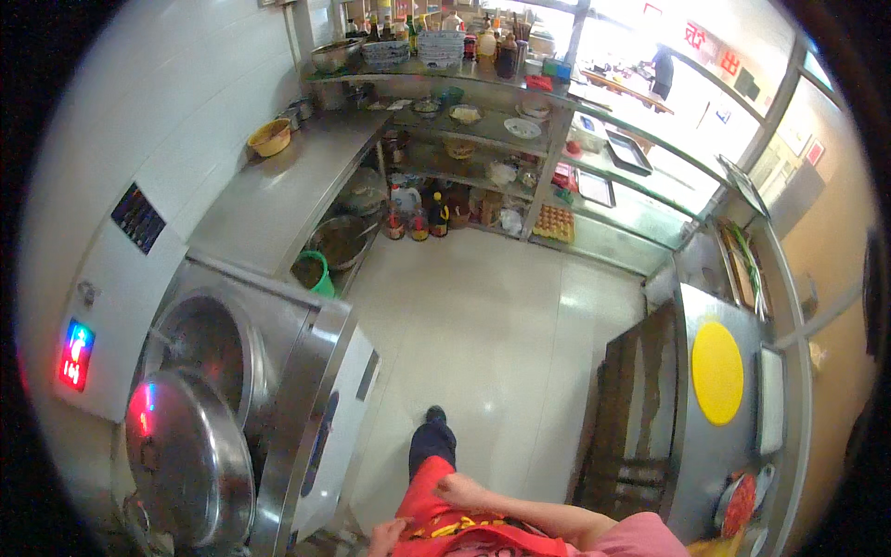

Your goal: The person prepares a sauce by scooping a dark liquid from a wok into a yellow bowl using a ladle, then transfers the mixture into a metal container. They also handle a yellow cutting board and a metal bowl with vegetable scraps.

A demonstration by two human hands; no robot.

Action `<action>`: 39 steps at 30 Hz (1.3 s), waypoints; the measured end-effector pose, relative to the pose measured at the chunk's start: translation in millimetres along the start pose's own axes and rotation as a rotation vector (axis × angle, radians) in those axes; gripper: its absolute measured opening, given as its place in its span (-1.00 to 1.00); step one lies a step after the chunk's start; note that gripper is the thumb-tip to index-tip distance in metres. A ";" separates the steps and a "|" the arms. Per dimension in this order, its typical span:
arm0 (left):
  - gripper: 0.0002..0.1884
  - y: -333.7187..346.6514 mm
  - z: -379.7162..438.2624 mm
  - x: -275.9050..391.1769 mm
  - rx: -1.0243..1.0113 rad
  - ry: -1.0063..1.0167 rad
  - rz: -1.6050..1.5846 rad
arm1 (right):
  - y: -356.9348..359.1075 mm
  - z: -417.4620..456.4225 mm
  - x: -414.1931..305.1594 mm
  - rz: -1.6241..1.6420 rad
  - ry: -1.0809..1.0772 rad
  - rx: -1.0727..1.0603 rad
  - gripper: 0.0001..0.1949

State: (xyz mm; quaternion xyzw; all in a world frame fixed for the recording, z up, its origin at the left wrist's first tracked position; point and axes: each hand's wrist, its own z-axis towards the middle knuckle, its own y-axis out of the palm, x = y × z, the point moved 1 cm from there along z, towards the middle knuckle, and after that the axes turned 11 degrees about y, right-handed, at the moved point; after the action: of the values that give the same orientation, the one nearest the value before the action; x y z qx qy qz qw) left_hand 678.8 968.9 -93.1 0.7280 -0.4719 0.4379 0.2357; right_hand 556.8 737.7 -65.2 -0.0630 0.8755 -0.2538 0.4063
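Note:
Near the bottom centre, my right hand [457, 489] hangs in front of a red apron [426, 480], its fingers curled; whether it grips anything is unclear. My left hand [387, 536] is low at the apron's left side, partly cut off by the picture's edge, and its fingers are hard to make out. One leg in dark trousers, with a dark shoe [436, 415], is forward on the pale tiled floor [480, 334].
Left are a steel cooker [278, 348] with a large round lid [188, 459] and a steel counter [278, 188] with a yellow bowl [270, 137]. Shelves with stacked plates [440, 49] stand ahead. Right is a steel worktop [686, 445] with a yellow round board [718, 373]. A distant person [663, 73] is beyond the glass.

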 end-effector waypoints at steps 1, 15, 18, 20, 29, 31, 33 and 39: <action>-0.78 3.0 37.1 29.9 -0.025 0.055 -0.055 | -39.6 19.9 11.4 0.009 0.042 0.023 -0.64; -0.70 161.3 695.6 411.4 -0.049 0.484 0.543 | -574.9 205.8 173.9 -0.197 0.329 0.808 -0.85; -0.76 197.3 822.5 463.0 0.113 0.278 0.343 | -742.2 314.1 157.0 -0.402 0.044 0.957 -0.76; -0.77 210.8 886.9 490.2 0.179 0.181 0.201 | -852.9 386.5 115.1 -0.586 -0.117 0.984 -0.69; -0.82 192.9 1173.4 557.2 0.421 -0.060 -0.520 | -1149.7 670.5 -32.2 -1.092 -0.349 0.936 -0.38; -0.78 199.0 1252.0 565.5 0.459 -0.134 -0.777 | -1170.0 701.3 -27.6 -1.123 -0.272 0.757 -0.36; -0.67 199.5 1321.3 566.3 0.290 -0.046 -0.900 | -1169.1 716.9 -20.1 -1.140 -0.380 0.697 -0.32; -0.63 221.1 1486.4 582.8 0.481 0.202 -0.641 | -1177.5 724.0 -0.8 -1.213 -0.117 0.694 -0.10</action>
State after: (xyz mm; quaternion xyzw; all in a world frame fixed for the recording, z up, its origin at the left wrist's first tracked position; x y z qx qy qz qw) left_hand 1198.1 -533.7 -358.8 0.8259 -0.0800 0.5094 0.2282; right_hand 982.6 -563.1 127.3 -0.4206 0.5310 -0.6968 0.2360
